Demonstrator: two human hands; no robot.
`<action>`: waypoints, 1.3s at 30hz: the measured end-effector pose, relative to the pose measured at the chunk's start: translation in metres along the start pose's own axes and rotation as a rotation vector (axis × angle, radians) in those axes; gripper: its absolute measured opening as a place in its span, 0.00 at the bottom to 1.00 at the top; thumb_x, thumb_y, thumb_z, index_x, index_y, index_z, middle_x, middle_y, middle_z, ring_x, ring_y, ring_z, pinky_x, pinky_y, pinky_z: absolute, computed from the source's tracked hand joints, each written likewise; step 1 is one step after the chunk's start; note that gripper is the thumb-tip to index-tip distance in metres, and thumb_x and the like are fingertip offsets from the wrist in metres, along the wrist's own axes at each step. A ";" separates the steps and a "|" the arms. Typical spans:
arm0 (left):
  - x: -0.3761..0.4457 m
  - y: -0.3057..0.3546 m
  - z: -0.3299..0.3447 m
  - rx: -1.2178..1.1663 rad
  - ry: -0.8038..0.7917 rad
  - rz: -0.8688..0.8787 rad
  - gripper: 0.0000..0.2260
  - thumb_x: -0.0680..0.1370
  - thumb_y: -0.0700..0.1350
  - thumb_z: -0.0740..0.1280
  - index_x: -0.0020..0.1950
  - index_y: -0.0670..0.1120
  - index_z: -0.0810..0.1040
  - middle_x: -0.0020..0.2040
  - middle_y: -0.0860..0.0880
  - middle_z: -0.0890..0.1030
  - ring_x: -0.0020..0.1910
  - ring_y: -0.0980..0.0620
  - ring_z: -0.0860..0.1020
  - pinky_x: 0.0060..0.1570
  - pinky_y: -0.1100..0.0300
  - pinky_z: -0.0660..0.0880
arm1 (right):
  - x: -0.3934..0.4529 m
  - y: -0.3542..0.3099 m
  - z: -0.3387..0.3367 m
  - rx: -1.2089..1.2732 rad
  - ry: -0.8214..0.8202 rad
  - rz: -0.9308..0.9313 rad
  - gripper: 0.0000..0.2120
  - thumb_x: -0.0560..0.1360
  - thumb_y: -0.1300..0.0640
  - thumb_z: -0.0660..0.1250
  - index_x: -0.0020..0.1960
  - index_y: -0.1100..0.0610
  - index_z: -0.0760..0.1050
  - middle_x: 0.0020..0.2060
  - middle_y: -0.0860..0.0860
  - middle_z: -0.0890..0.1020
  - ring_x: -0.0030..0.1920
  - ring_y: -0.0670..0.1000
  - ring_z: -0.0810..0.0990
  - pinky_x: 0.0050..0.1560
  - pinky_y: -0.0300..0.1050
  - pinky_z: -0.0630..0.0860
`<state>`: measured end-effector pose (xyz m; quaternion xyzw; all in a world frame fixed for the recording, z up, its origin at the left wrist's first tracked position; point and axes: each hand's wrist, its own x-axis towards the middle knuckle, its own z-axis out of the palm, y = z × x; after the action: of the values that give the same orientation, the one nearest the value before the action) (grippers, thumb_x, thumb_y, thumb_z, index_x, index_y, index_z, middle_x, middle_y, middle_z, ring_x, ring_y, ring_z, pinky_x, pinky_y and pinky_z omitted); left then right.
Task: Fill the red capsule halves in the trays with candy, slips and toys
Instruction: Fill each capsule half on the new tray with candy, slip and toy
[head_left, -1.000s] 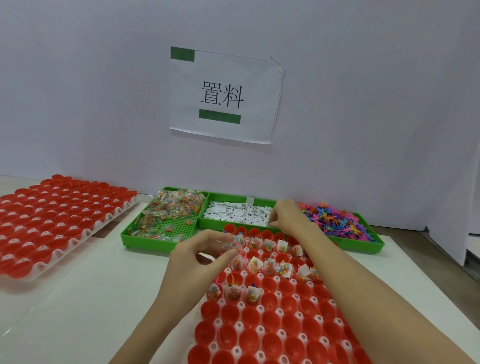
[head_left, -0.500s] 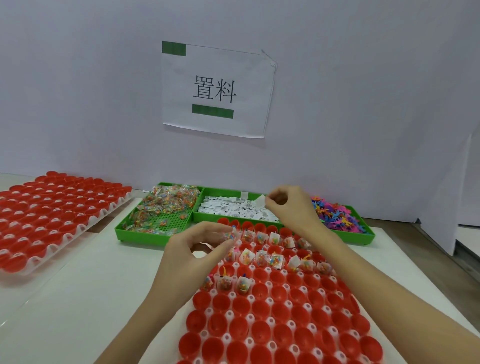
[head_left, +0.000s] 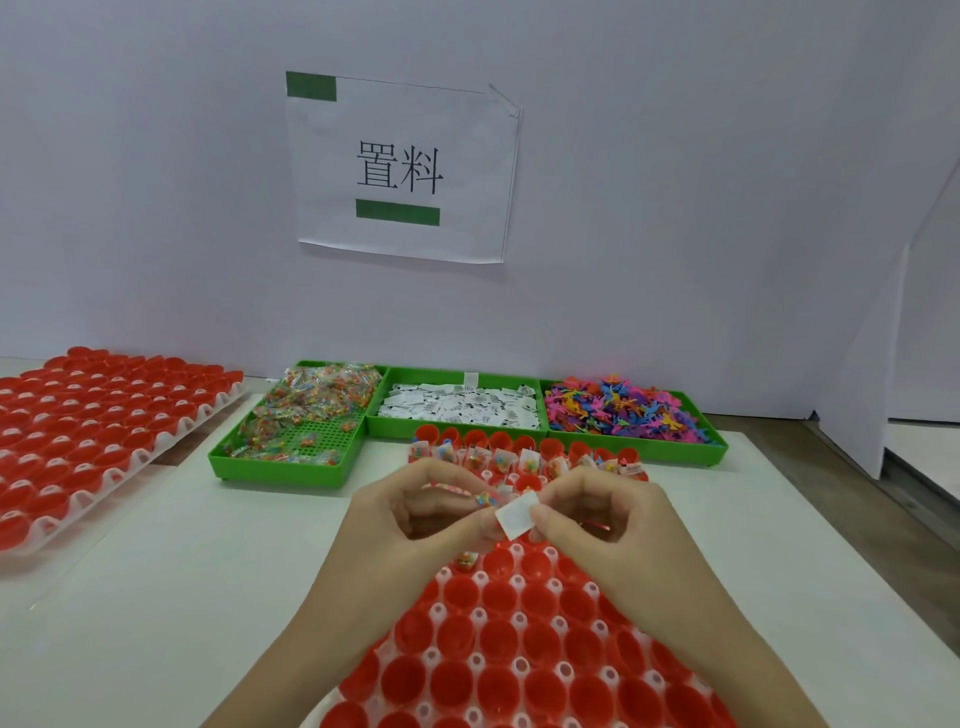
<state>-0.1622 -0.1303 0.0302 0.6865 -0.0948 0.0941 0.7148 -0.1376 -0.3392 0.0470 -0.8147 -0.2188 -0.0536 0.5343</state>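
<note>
A white tray of red capsule halves (head_left: 498, 644) lies in front of me; its far rows hold candy packets and slips, its near rows are bare red cups. Above the tray's middle my right hand (head_left: 597, 525) pinches a white paper slip (head_left: 516, 514). My left hand (head_left: 410, 519) faces it and pinches a small candy packet (head_left: 485, 500), its fingertips touching the slip. Behind the tray stand three green bins: candy packets (head_left: 311, 410), white slips (head_left: 462, 408) and coloured plastic toys (head_left: 623, 410).
A second tray of red capsule halves (head_left: 93, 431) sits at the left on a lower surface. A white wall with a paper sign (head_left: 400, 166) rises right behind the bins. The table's right edge (head_left: 852, 540) drops to a floor.
My right hand has come back from the slip bin with a slip and moved down to meet my left hand over the tray. The camera view has tilted slightly.
</note>
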 end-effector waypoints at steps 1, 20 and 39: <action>-0.001 0.000 0.003 -0.005 -0.022 -0.013 0.07 0.73 0.40 0.77 0.50 0.45 0.84 0.43 0.41 0.88 0.43 0.42 0.87 0.46 0.59 0.83 | -0.001 0.003 0.002 -0.024 0.011 0.000 0.03 0.76 0.55 0.74 0.44 0.49 0.84 0.39 0.48 0.86 0.41 0.48 0.84 0.45 0.40 0.81; -0.003 -0.008 0.012 0.017 -0.028 0.007 0.07 0.71 0.43 0.79 0.45 0.47 0.83 0.41 0.39 0.85 0.41 0.41 0.87 0.43 0.60 0.83 | -0.010 0.006 0.007 -0.036 0.009 -0.061 0.05 0.78 0.46 0.70 0.45 0.46 0.81 0.39 0.46 0.85 0.41 0.49 0.83 0.42 0.40 0.79; 0.003 -0.002 -0.002 -0.028 0.077 -0.030 0.03 0.76 0.35 0.73 0.47 0.40 0.86 0.46 0.44 0.88 0.45 0.44 0.88 0.45 0.65 0.82 | 0.149 0.105 -0.079 -0.809 -0.022 0.155 0.12 0.80 0.64 0.69 0.60 0.54 0.83 0.54 0.56 0.85 0.52 0.54 0.83 0.57 0.48 0.80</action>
<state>-0.1590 -0.1282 0.0288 0.6736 -0.0584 0.1084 0.7287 0.0511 -0.4005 0.0394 -0.9737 -0.1235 -0.0862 0.1710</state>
